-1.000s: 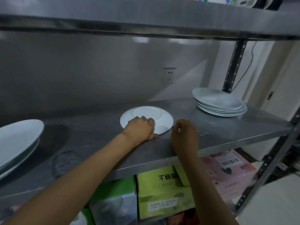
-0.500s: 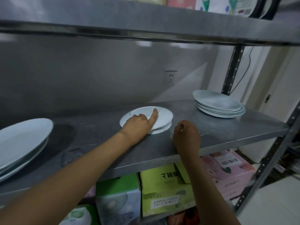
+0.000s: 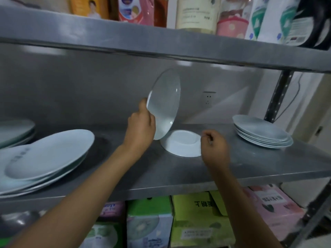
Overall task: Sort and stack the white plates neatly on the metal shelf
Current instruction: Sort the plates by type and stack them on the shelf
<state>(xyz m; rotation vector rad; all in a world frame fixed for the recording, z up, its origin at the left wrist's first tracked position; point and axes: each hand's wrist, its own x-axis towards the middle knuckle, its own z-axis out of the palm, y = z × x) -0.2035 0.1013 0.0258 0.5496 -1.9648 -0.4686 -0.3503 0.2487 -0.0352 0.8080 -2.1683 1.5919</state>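
Hiding fingertips behind lifted plate (image 3: 165,106): left hand (image 3: 141,126) gripping its rim, earlier pressed flat; right hand (image 3: 215,149) curled, empty, unchanged.

On the middle shelf (image 3: 179,174), an upturned plate (image 3: 180,144) lies near the centre, closer to the front edge than the back. Above its left part, the left hand (image 3: 141,127) holds a tilted plate (image 3: 164,106) by its lower left rim, clear of the shelf. The right hand (image 3: 215,147) is at the upturned plate's right rim. A stack of plates (image 3: 261,134) sits toward the right end, near the upright post (image 3: 278,95). At the left end lies a large plate stack (image 3: 44,158), with another stack (image 3: 16,131) behind it. A wall socket (image 3: 208,99) is behind the shelf. Bottles and packets (image 3: 197,13) stand on the shelf above; boxes (image 3: 197,217) sit below.
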